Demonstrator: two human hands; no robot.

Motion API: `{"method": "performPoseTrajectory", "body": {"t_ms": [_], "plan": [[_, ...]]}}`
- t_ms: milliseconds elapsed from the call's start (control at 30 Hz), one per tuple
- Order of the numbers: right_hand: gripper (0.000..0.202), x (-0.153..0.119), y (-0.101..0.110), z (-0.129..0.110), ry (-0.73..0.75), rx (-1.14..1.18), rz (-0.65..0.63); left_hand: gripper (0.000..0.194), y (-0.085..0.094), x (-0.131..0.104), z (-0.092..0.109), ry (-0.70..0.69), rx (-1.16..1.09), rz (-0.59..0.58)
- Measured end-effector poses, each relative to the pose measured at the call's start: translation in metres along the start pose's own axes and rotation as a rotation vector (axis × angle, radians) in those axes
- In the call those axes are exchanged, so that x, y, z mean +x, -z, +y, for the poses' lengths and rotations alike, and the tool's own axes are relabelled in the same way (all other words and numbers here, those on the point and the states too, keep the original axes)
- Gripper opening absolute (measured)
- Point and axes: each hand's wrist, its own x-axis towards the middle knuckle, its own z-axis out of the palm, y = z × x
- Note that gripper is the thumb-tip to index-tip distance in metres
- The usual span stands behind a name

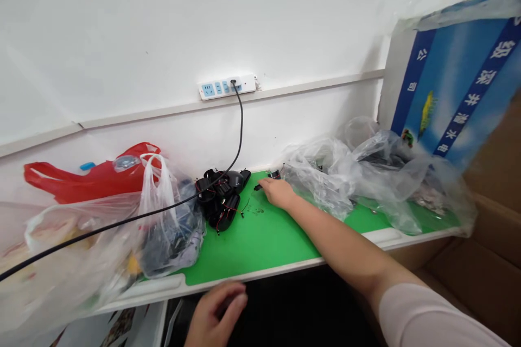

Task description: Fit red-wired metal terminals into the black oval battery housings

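My right hand (pixel 278 193) reaches over the green table top (pixel 260 244), its fingers closed on a small black piece (pixel 258 187) whose kind I cannot make out. Just behind that hand lies a black part with a thin wire (pixel 275 174). To its left is a pile of black plastic housings (pixel 222 190) with thin red and black wires. My left hand (pixel 217 312) is below the front edge of the table, loosely curled, with a gap between thumb and fingers and nothing visible in it.
A black cable (pixel 163 210) runs from the power strip (pixel 228 87) across the left side. Filled plastic bags (pixel 171 227) and a red bag (pixel 97 179) crowd the left. Clear plastic bags (pixel 325 173) lie to the right, before a blue-printed carton (pixel 451 76).
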Motion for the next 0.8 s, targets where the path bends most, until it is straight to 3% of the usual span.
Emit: {"method": "performPoseTrajectory", "body": {"t_ms": [67,100,167,267,367,533,633,800], "plan": [[0.040,-0.002,0.001,0.003,0.019,0.082,0.148,0.038,-0.019,0.035,0.044,-0.009,-0.271,-0.004],[0.040,-0.004,0.002,0.004,0.059,0.136,0.243,0.042,-0.029,0.054,0.063,0.013,-0.458,0.054],[0.039,-0.007,0.007,0.007,0.183,0.236,0.438,0.047,-0.044,0.095,0.094,0.124,-0.751,0.103],[0.038,-0.013,0.016,0.008,0.358,0.340,0.654,0.046,-0.055,0.152,0.120,0.140,-0.974,0.080],[0.039,-0.016,0.025,0.004,0.461,0.399,0.721,0.035,-0.058,0.192,0.130,0.028,-1.100,0.004],[0.042,-0.019,0.028,-0.002,0.564,0.423,0.613,0.037,-0.056,0.213,0.122,-0.048,-1.118,-0.148],[0.044,-0.022,0.024,-0.002,0.507,0.452,0.620,0.041,-0.055,0.209,0.116,-0.149,-1.115,-0.036],[0.042,-0.022,0.017,-0.001,0.208,0.467,0.805,0.046,-0.061,0.204,0.110,-0.220,-1.041,0.138]]}}
